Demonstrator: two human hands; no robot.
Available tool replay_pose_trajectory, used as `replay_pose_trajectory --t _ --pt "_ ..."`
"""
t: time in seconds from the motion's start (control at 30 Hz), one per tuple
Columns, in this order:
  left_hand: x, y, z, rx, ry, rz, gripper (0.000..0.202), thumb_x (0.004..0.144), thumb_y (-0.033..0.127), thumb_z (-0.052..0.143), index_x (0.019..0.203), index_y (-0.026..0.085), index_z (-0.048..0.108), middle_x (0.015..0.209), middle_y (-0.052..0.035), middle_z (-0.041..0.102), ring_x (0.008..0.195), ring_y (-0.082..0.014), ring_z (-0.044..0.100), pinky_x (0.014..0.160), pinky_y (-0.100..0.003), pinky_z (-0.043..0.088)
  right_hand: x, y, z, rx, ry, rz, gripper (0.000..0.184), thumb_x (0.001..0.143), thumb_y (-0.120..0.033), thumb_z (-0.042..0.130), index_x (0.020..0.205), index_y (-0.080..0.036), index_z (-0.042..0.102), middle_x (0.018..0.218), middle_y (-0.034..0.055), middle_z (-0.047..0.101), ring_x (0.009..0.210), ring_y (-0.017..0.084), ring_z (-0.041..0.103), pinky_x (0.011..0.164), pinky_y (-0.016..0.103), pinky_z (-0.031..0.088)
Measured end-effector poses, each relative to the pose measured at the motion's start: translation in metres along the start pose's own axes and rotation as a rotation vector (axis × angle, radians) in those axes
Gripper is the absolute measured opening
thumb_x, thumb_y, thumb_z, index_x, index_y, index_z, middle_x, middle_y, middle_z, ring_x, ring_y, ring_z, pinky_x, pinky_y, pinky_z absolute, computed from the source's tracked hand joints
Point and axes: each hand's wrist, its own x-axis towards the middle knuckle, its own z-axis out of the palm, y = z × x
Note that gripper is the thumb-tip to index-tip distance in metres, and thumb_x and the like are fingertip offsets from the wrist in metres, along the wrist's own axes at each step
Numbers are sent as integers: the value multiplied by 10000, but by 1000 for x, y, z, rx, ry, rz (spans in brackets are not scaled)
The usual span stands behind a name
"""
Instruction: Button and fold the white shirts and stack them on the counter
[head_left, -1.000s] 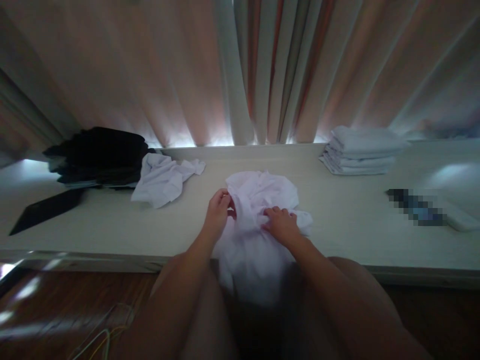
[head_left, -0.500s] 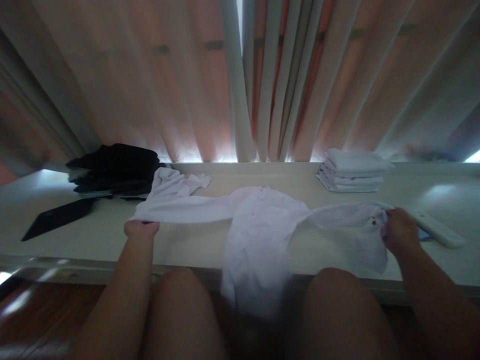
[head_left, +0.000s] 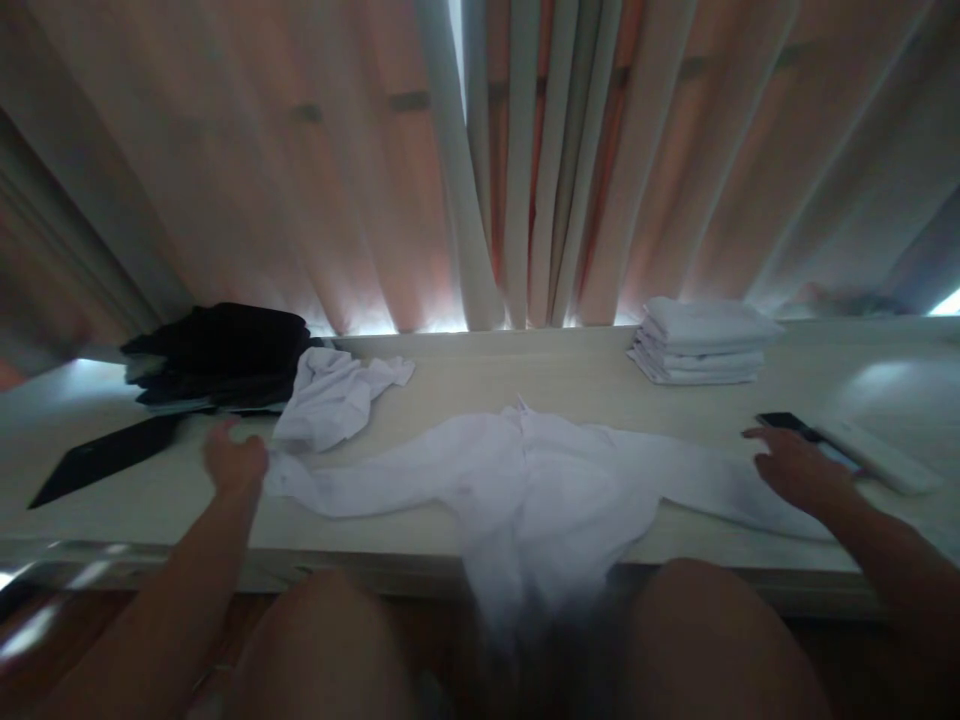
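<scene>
A white long-sleeved shirt (head_left: 517, 490) lies spread on the pale table, its collar facing the curtain. Its sleeves reach out to both sides, and its lower part hangs over the front edge between my knees. My left hand (head_left: 236, 462) is just beyond the left cuff, somewhat blurred, with thumb and fingers apart. Over the end of the right sleeve, my right hand (head_left: 802, 475) has its fingers stretched out and holds nothing. A dark phone-like object (head_left: 789, 424) lies partly hidden behind that hand, beside a long white object (head_left: 881, 458).
A crumpled white garment (head_left: 337, 395) lies behind the left sleeve. Dark folded clothes (head_left: 221, 350) are stacked at the back left, with a flat black object (head_left: 109, 455) in front. Folded white clothes (head_left: 701, 340) form a pile at the back right. Curtains (head_left: 375, 180) hang behind the table.
Both hands have let go of the shirt's sleeves. The shirt has come down nearer the front edge, its right sleeve now stretched flat. My left hand has moved left.
</scene>
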Motion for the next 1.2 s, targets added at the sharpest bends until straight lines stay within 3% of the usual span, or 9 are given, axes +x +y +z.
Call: replay_pose_trajectory --t 0.03,0.17,0.33,0.43,0.57,0.67,0.8,1.03,1.2 --pt "-2 17 22 -4 -63 51 374 946 131 381 1283 145 544 1260 -99 628 1264 -291 515 1037 -527 435 2 -23 15 -10 -168 -78 453 852 -500 395 1051 -194 665 1227 256 623 1140 378 603 987 573 415" --pt "-27 101 114 -38 -382 387 429 897 248 485 1318 192 546 1398 -71 583 1283 -210 537 1087 -345 416 7 -114 77 29 -401 -240 467 971 -434 268 1297 -250 547 1312 89 640 1160 238 622 1009 385 463" --pt "-67 161 169 48 -611 578 571 862 392 576 1410 266 480 1390 -118 587 1275 -307 536 1064 -488 382 -5 -157 112 -84 -562 -272 428 990 -439 311 1210 -246 622 1281 116 655 1142 281 621 935 443 468" --pt "-81 161 166 127 -703 651 508 735 381 715 1231 297 638 1217 -122 678 1213 -379 546 1037 -603 329 -15 -155 104 -174 -609 -284 466 979 -504 354 940 -186 692 1065 157 713 1034 318 648 906 497 438" --pt "-90 152 151 145 -799 743 228 696 443 746 813 247 736 1060 -105 699 1142 -349 561 1023 -528 358 -18 -159 93 -219 -563 -290 511 1021 -462 265 937 -162 670 1020 167 701 1002 293 637 884 452 413" --pt "-92 156 148 113 -828 763 268 837 474 615 960 264 730 1161 -80 674 1159 -264 566 1028 -399 387 -17 -173 98 -203 -543 -314 415 1030 -379 275 1095 -169 627 1126 153 665 1024 248 617 828 367 420" --pt "-102 164 153 138 -836 710 466 844 490 613 1215 208 626 1258 -143 634 1164 -277 589 994 -384 421 -23 -200 108 -190 -607 -438 282 906 -361 592 1124 -188 635 1134 131 667 1048 264 603 864 365 401" --pt "-121 151 130 158 -979 794 318 740 416 721 961 187 713 1097 -137 714 1029 -324 657 903 -404 480 -31 -213 91 -184 -662 -595 145 802 -214 678 945 -194 684 1067 120 701 1088 293 594 964 408 356" --pt "-122 141 76 -12 -689 776 326 929 353 501 1223 284 625 1246 -56 661 1117 -235 615 982 -338 444 -34 -211 55 -163 -566 -509 173 912 -265 522 1038 -209 627 1025 108 708 913 255 647 780 338 419"
